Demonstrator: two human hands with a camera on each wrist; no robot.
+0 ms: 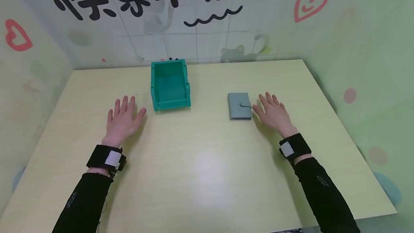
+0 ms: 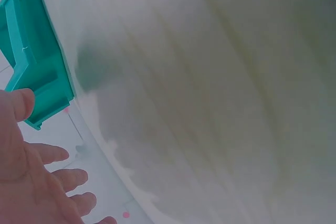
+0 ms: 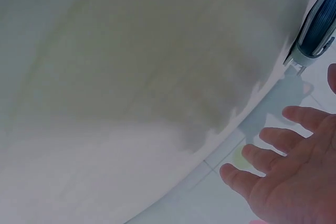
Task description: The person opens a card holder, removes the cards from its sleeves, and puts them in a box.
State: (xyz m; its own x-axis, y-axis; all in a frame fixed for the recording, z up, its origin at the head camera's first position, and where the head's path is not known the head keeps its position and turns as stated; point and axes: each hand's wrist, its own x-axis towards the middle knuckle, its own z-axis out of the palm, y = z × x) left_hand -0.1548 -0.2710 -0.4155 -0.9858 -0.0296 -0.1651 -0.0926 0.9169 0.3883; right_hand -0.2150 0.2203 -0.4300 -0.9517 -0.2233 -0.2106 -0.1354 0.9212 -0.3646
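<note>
- Pale wood tabletop (image 1: 200, 168) is carrying a teal bin (image 1: 170, 85) and a grey-blue wallet (image 1: 239, 105), well apart from each other.
- Left hand (image 1: 123, 119) is lying flat, its grip apart and holding nothing, near the teal bin's front corner.
- Right hand (image 1: 274, 113) is resting palm down with fingers spread, just beside the closed wallet's right edge.

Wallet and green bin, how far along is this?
Nothing looks done: the wallet lies closed on the table, apart from the empty green bin. Nothing is in hand; the left hand and right hand rest flat, open. Any handling remains.
</note>
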